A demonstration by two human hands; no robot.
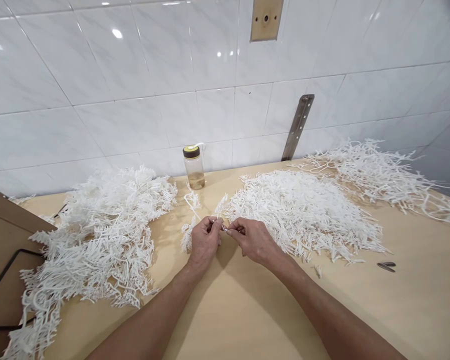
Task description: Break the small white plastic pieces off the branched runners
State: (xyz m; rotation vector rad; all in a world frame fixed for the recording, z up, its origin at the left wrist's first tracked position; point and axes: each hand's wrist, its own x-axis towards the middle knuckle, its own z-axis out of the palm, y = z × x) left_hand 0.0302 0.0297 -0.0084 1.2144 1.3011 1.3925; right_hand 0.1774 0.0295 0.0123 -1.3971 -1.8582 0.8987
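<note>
Near the middle of the table, my left hand (pixel 204 241) is closed in a pinch on a white branched sprig (pixel 221 204), whose feathery tip sticks up above the fingers. My right hand (pixel 254 240) pinches at the same spot from the right, its fingertips on a small white bit between the two hands. Whether that bit belongs to the same sprig I cannot tell. Just beyond and to the left of my left hand lie looser white sprigs (pixel 192 200). A large heap of short white sprigs (pixel 300 210) begins right beside my right hand.
Another tall heap of white sprigs (pixel 108 230) covers the left side. Longer white branches (pixel 375 170) lie at the back right. A lidded bottle (pixel 194 170) stands near the tiled wall. Small dark snips (pixel 387 266) lie at right. A brown box (pixel 11 260) borders the left.
</note>
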